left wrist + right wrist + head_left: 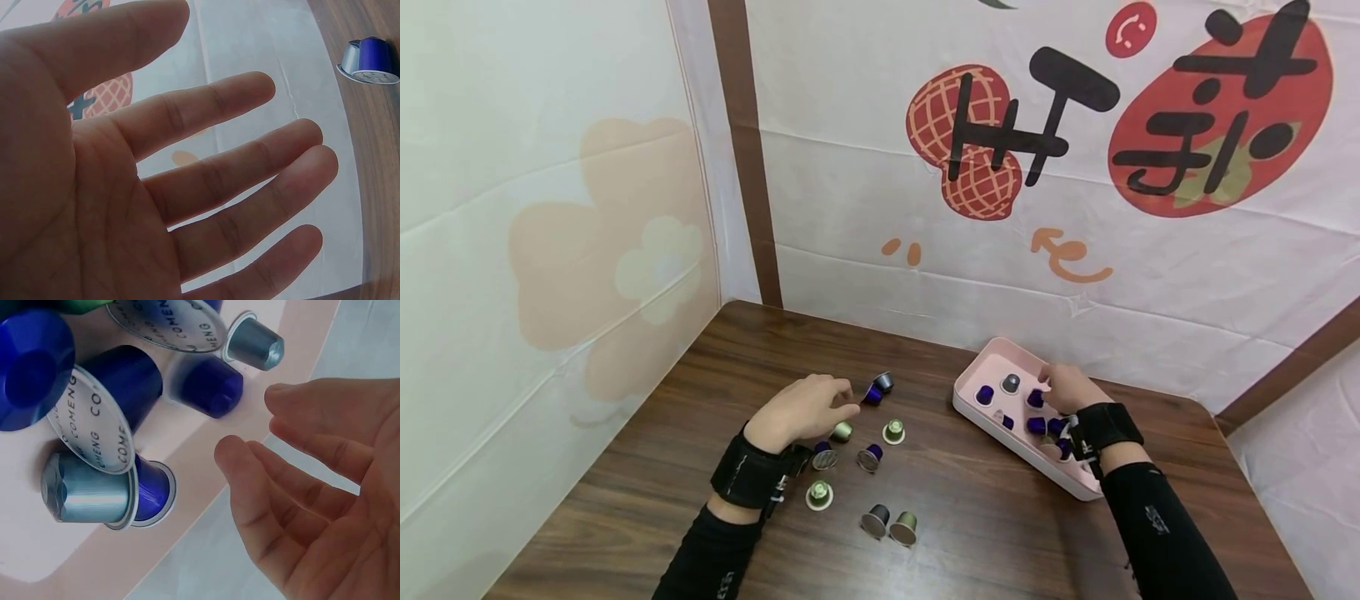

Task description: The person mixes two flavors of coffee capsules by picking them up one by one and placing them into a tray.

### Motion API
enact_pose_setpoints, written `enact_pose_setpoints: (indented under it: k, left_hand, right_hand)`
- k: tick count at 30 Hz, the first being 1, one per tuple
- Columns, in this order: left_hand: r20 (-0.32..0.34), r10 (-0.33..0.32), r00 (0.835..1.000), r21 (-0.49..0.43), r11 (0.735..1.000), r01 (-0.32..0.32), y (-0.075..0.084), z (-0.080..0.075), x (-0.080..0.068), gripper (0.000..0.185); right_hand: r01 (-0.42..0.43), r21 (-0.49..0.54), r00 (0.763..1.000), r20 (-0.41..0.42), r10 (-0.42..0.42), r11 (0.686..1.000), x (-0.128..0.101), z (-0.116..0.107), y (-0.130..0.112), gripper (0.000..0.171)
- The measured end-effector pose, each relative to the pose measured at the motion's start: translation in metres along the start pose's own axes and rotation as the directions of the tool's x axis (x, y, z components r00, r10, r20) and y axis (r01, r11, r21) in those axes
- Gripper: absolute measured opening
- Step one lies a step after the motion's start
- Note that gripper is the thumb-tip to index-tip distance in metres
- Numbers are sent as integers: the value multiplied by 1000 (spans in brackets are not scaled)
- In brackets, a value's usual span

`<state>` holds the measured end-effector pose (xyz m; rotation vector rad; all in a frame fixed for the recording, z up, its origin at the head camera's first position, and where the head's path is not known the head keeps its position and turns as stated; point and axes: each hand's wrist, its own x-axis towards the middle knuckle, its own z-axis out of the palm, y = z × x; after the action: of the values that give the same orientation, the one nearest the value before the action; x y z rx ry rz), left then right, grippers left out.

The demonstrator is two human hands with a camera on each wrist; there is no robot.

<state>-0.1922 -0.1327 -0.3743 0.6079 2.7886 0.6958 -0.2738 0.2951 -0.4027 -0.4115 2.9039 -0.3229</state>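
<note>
My left hand (805,410) hovers over the left part of the table, palm facing away and fingers spread and fairly straight, holding nothing. Just beyond its fingertips lie a blue coffee capsule (873,394) and a dark grey capsule (883,382), touching. At the right, my right hand (1070,387) is over the far side of a pink tray (1011,446). In the right wrist view its thumb and fingertips stand apart with a gap between them. A slightly blurred blue capsule (209,386) is close by these fingertips, not touching them. Other blue and grey capsules lie in the tray.
Around the left forearm sit green capsules (893,431), blue ones (870,457), and nearer me a grey capsule (876,521) beside an olive one (904,528). A printed cloth (850,200) hangs behind the wooden table (985,542), another at the left.
</note>
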Motion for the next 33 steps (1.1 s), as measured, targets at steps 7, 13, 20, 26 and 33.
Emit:
enact_pose_setpoints:
  k: [7,13,20,26,33]
  left_hand:
    - [4,-17,1000,7,1000,17,0,0,-1,24]
    - [7,-14,1000,7,1000,14,1,-1,0,24]
    - [13,-19,1000,4,1000,19,2,-1,0,25]
    - [13,-19,1000,9,1000,19,1,1,0,25]
    - [15,-23,1000,14,1000,22,-1,1,2,25]
  right_hand:
    - [55,-36,998,-42,-56,998,-7,-2,-16,23]
    - [119,-30,988,-94,-121,992,-26,0,-53,21]
    - [292,23,941,-184,-283,956,-46,30,-100,19]
    - [431,14,895,-134,-425,902,-74,63,-145,15]
    - [527,131,848,-6,-531,840,-94,83,-183,17]
